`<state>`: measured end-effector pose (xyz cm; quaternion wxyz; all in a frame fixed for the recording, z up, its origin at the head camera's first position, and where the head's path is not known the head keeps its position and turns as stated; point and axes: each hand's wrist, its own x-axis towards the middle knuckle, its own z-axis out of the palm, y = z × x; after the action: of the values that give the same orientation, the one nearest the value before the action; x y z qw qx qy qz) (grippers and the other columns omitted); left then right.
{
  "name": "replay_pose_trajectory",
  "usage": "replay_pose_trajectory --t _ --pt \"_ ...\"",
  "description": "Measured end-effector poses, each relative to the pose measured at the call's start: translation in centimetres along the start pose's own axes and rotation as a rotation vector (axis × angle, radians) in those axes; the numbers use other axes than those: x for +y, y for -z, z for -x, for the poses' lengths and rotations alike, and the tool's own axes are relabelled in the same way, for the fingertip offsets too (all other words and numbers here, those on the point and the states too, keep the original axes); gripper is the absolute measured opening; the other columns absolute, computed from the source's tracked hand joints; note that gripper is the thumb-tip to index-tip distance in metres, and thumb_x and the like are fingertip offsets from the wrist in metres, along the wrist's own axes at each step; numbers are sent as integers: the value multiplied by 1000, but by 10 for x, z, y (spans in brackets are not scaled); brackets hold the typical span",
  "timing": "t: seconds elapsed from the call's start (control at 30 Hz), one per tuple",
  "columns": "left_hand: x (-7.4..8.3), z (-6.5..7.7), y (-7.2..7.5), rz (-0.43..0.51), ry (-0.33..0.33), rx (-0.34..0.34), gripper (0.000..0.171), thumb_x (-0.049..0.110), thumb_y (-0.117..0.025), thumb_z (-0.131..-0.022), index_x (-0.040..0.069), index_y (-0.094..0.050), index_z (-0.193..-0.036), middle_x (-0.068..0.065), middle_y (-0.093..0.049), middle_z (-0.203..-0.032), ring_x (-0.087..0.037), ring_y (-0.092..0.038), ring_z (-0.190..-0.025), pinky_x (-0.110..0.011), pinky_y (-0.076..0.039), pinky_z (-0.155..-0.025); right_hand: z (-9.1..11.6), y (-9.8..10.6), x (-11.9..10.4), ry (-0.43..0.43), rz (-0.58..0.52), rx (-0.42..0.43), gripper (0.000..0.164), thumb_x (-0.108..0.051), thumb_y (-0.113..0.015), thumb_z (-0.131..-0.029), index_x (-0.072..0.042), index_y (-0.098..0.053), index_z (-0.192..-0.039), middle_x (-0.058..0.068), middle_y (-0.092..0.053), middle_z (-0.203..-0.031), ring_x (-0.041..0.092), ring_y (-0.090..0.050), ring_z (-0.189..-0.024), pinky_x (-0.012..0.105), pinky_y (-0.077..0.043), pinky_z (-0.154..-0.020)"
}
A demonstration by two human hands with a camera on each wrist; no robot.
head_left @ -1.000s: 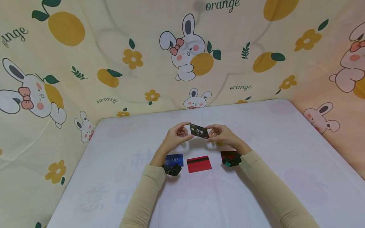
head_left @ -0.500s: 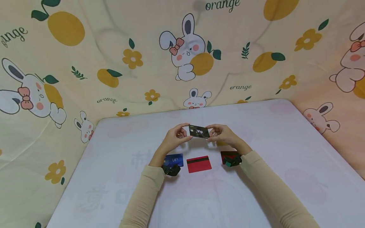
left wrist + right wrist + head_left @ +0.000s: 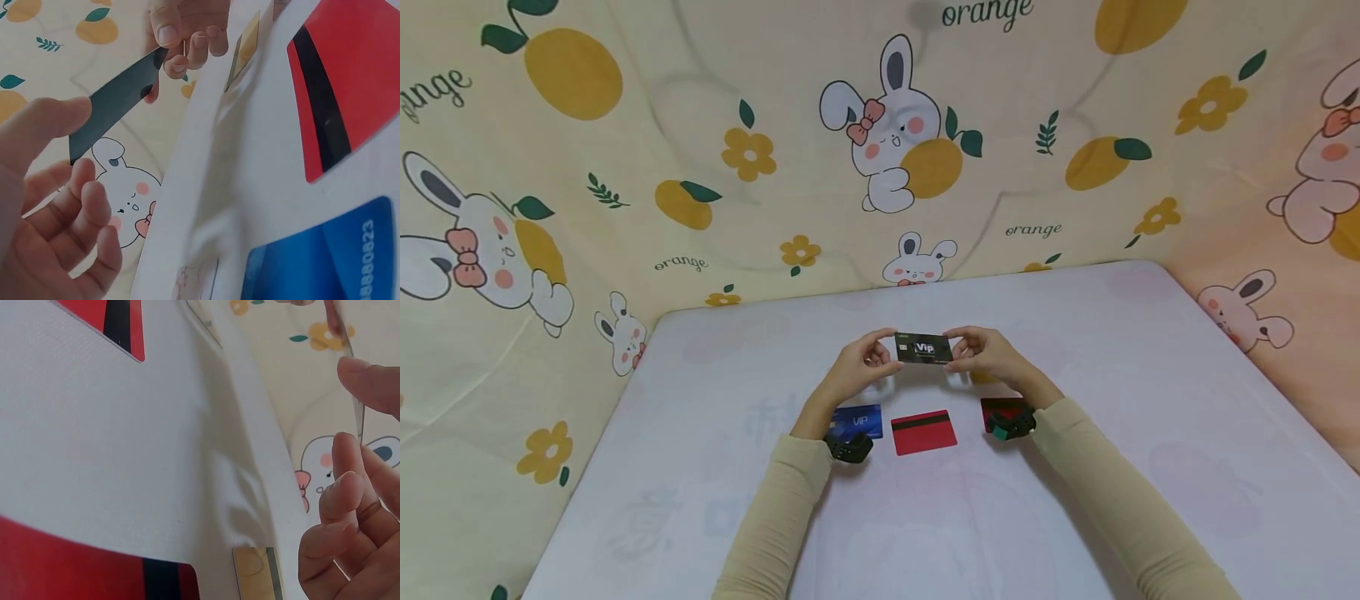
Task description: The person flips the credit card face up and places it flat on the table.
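A black Vip card (image 3: 923, 349) is held up above the table between both hands, its printed face toward the head camera. My left hand (image 3: 855, 367) pinches its left edge between thumb and fingers. At the opposite edge, my right hand (image 3: 988, 352) pinches it the same way. In the left wrist view the black card (image 3: 115, 103) spans from one thumb to the other. Below lie a blue VIP card (image 3: 859, 420), a red card (image 3: 923, 432) with a black stripe, and another red card (image 3: 1000, 410) partly hidden by the right wrist.
A gold card (image 3: 253, 573) lies behind the right hand, mostly hidden in the head view. Another pale card (image 3: 197, 279) shows partly in the left wrist view. The white table (image 3: 722, 467) meets a patterned cloth backdrop (image 3: 820, 208) at its far edge.
The black card has turned from a tilt to nearly level, its left end lowering slightly along with my left hand. My right hand has hardly moved.
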<state>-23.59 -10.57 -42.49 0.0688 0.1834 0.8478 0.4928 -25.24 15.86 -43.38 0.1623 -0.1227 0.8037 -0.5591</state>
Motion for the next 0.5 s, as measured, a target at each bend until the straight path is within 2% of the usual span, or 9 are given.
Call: replay_pose_trajectory --t 0.3,0.5 --pt "-2 1 -1 -28 7 -23 57 15 -72 -86 8 -50 -138 -10 -61 -86 -10 -49 -72 -17 -41 -63 -1 0 0 -17 17 20 61 -7 -77 -79 0 -51 -134 -9 -59 -80 6 -52 -73 16 -45 -70" --pt "-2 0 -2 -35 21 -20 59 16 -73 -85 9 -49 -139 -13 -63 -87 -10 -49 -71 -18 -41 -63 -2 0 -1 17 18 30 61 -7 -76 -79 1 -50 -134 -8 -59 -77 5 -51 -71 17 -42 -67"
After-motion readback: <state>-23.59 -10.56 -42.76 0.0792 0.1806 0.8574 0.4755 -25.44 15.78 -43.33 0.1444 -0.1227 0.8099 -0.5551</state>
